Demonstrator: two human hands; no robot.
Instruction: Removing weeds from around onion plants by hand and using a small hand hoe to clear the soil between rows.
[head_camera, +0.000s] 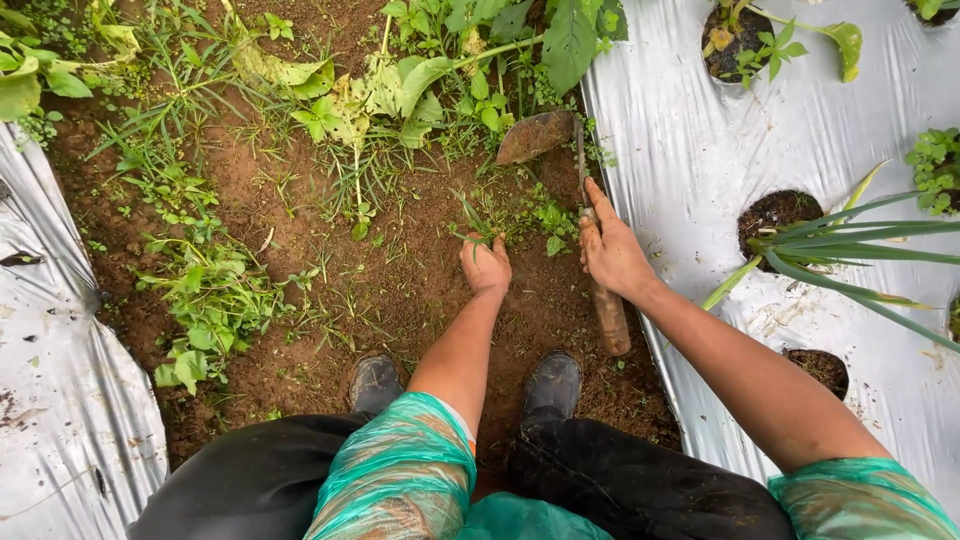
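Between two sheets of silver plastic mulch (700, 150), a person crouches over a strip of bare brown soil (400, 290), seen from above. Their left hand (486, 266) is closed in a fist around a small tuft of grassy weed (474, 225) rooted in the dirt, the fingers curled under and out of sight. Their right hand (612, 250) grips the wooden handle (608, 312) of a hand hoe, forefinger stretched along the thin metal shank; the hand covers the middle of the handle, so only its lower end shows. The hoe's rusty, soil-caked blade (535, 136) lies just ahead, resting among low weeds (400, 100) at the strip's far end, its edge partly lost in the leaves. Two muddy dark boots (555, 385) stand on the soil below the hands, the left one half hidden by the left forearm. Green plastic sleeves (400, 470) cover the upper arms and are cut off at the bottom edge. At right, a long-leaved plant (850, 240) grows from a hole in the mulch, its leaves running out of view. More uprooted or growing weeds (210, 290) spread across the left of the strip; which they are cannot be told.
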